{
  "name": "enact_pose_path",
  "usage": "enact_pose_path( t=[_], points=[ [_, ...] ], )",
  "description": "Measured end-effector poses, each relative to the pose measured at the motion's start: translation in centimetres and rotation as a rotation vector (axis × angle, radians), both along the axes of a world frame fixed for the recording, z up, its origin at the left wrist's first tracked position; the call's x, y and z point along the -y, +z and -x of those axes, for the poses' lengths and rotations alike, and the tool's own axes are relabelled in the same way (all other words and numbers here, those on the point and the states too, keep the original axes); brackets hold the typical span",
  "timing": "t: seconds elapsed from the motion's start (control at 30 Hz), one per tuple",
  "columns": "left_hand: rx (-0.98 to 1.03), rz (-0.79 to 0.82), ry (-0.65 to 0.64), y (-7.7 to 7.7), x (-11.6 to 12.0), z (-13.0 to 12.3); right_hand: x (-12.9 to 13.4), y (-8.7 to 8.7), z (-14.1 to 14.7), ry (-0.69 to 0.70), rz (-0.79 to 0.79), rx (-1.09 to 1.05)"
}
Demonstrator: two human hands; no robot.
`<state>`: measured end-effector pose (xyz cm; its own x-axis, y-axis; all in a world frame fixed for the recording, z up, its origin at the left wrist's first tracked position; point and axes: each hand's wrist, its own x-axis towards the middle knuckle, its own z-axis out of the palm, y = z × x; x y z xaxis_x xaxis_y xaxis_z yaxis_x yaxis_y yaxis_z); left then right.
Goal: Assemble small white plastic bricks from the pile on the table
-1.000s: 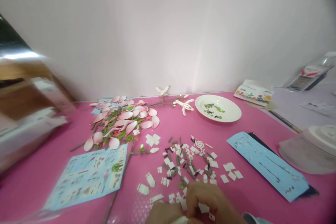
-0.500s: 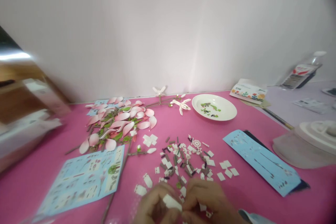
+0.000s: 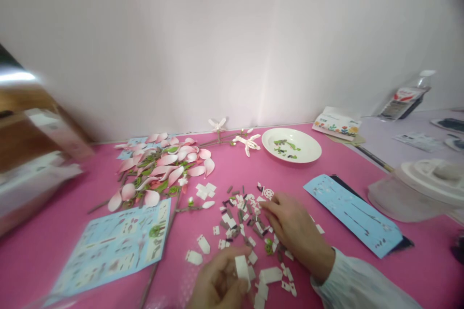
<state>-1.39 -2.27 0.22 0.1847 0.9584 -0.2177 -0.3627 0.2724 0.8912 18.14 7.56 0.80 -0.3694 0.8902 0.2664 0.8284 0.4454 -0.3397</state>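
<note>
My left hand [image 3: 213, 282] at the bottom middle is closed around a white building-brick piece [image 3: 242, 270], held between thumb and fingers. My right hand [image 3: 290, 224] reaches over the right side of a pile of loose brick pieces [image 3: 239, 217]. Its fingertips are pinched together at small white pieces, and what they grip is too small to make out. Beside the pile's far edge lies a white lattice wheel piece [image 3: 268, 194]. Several white plates, among them a long one [image 3: 270, 275], lie between and below my hands. Two white rounded pieces [image 3: 195, 257] rest left of my left hand.
Pink-petalled brick flowers [image 3: 166, 169] and a blue instruction sheet [image 3: 119, 246] occupy the left, with a brown stem alongside. A white plate [image 3: 308, 147] with green bits stands at the back. Rightward lie a blue booklet [image 3: 357, 215] and a lidded tub [image 3: 406, 198]. A bottle [image 3: 406, 101] stands behind.
My right hand has left my left hand and moved up and right to the pile. My left hand stays low with the white piece. The view has shifted slightly.
</note>
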Motion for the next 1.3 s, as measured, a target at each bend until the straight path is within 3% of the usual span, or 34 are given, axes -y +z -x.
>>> enact_pose_path(
  t=[0.5, 0.73, 1.03, 1.17, 1.3],
  points=[
    [0.041, -0.007, -0.099, -1.0, 0.0, 0.6, -0.2, -0.3, 0.1, 0.017, 0.026, 0.032],
    [0.1, 0.076, -0.052, -0.9, 0.0, 0.2, 0.1, 0.1, -0.2, 0.024, 0.054, -0.021],
    [-0.044, 0.051, -0.052, 1.1, -0.4, 0.2, 2.0, 2.2, 0.8, 0.078, 0.198, -0.28],
    [-0.016, 0.071, -0.088, 0.9, -0.2, 0.3, 3.5, 2.9, 1.7, 0.181, 0.407, -0.536],
    [0.015, 0.05, -0.126, 0.2, -0.1, 0.2, 4.7, 3.2, 2.5, 0.247, 0.519, -0.639]
  ],
)
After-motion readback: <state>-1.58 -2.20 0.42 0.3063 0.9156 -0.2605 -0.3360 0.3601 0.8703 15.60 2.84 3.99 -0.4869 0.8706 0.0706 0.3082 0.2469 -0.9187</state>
